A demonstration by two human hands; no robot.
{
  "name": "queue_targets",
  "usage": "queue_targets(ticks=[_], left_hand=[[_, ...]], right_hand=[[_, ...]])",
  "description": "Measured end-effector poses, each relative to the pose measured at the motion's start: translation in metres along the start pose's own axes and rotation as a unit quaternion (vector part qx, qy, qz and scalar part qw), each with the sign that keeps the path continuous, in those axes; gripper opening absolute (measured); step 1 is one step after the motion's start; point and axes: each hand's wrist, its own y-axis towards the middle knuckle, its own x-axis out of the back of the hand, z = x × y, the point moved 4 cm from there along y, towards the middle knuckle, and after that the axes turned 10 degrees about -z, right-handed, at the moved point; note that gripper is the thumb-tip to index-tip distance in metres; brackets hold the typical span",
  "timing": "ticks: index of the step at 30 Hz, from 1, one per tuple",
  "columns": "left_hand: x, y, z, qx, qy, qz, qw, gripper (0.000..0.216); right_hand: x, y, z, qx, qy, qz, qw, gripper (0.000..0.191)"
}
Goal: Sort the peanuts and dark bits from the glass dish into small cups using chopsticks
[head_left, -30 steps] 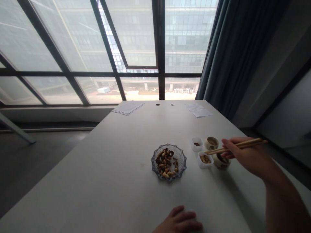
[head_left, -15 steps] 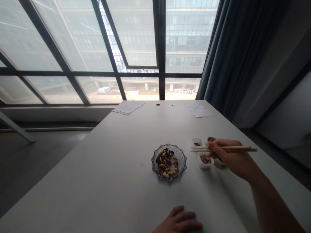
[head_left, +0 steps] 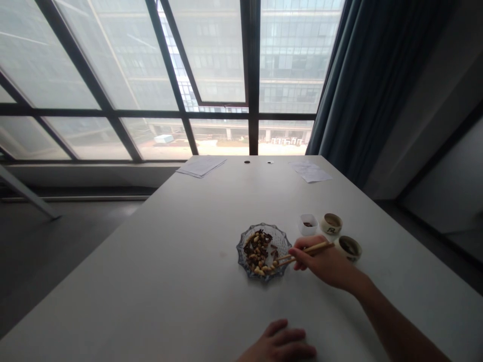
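My right hand (head_left: 315,256) is closed around a pair of chopsticks (head_left: 319,247). Their tips reach over the right side of a scalloped glass dish (head_left: 281,236), among the food pieces there. Peanuts and dark brown dried bits (head_left: 258,249) lie mixed in the dish. Whether the tips pinch a piece is too small to tell. My left hand (head_left: 281,344) rests on the table at the bottom, fingers spread and holding nothing. The small white tub that stood under my right hand is now hidden behind it.
Beyond my right hand stand a white plastic tub (head_left: 308,224) with dark bits and two small ceramic cups, one farther (head_left: 332,224) and one nearer (head_left: 349,250). Papers lie at the far left (head_left: 202,166) and far right (head_left: 310,171) of the white table (head_left: 151,261).
My right hand has moved left and toward me with the chopsticks, from above the small tubs and cups to the glass dish. My left hand has stayed put.
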Motion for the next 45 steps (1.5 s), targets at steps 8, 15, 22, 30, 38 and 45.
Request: queue_targets(ticks=[8,15,22,30,38,45], left_hand=[[-0.001,0.002,0.0,0.001,-0.003,-0.004,1.0,0.035],[0.001,0.003,-0.001,-0.015,0.016,-0.005,1.0,0.035],[0.003,0.004,-0.001,-0.013,0.005,-0.004,1.0,0.035],[0.001,0.003,0.0,-0.012,-0.012,-0.005,1.0,0.036],[0.0,0.002,0.0,0.0,0.012,0.003,1.0,0.036],[0.006,0.006,-0.003,-0.02,0.022,0.006,1.0,0.038]], right_hand=[[-0.008,0.003,-0.005,-0.001,0.044,-0.003,0.999,0.043],[-0.004,0.002,-0.007,-0.024,0.028,-0.013,0.999,0.037],[-0.009,0.004,-0.004,-0.012,0.052,-0.008,0.999,0.034],[-0.009,0.004,-0.006,-0.013,0.044,-0.011,0.999,0.035],[0.004,0.001,0.0,0.001,0.026,-0.038,0.999,0.039],[0.093,-0.023,-0.014,-0.071,0.042,-0.202,0.976,0.045]])
